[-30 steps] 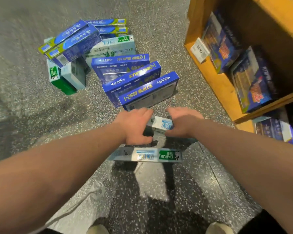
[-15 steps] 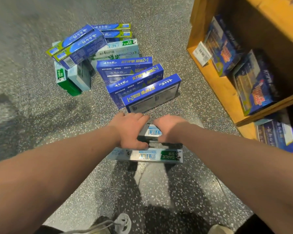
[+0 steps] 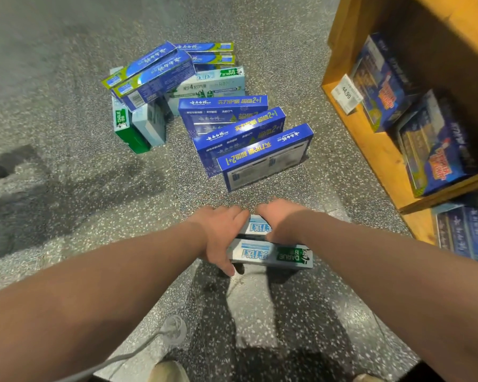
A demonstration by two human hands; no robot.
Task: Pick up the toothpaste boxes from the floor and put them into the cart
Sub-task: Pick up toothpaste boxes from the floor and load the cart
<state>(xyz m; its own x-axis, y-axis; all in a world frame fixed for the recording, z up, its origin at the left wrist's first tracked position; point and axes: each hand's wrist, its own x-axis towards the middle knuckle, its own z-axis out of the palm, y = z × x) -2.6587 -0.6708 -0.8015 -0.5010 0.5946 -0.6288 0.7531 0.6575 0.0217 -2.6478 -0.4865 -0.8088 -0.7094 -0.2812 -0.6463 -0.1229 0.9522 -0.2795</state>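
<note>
Two pale blue-and-green cardboard toothpaste boxes (image 3: 271,253) are clamped between the left hand (image 3: 221,232) and right hand (image 3: 283,223), low over the speckled grey floor (image 3: 66,188). Blue boxes (image 3: 249,139) are piled beyond.

Grey speckled floor (image 3: 66,188), blue toothpaste boxes (image 3: 265,158), white-and-green box (image 3: 271,253), orange-yellow shelf (image 3: 370,139)

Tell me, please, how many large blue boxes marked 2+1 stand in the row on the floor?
3, leaning in a row: the rear box by the pile, the middle box, and the front box nearest the hands. Others could hide behind the pile.
</note>
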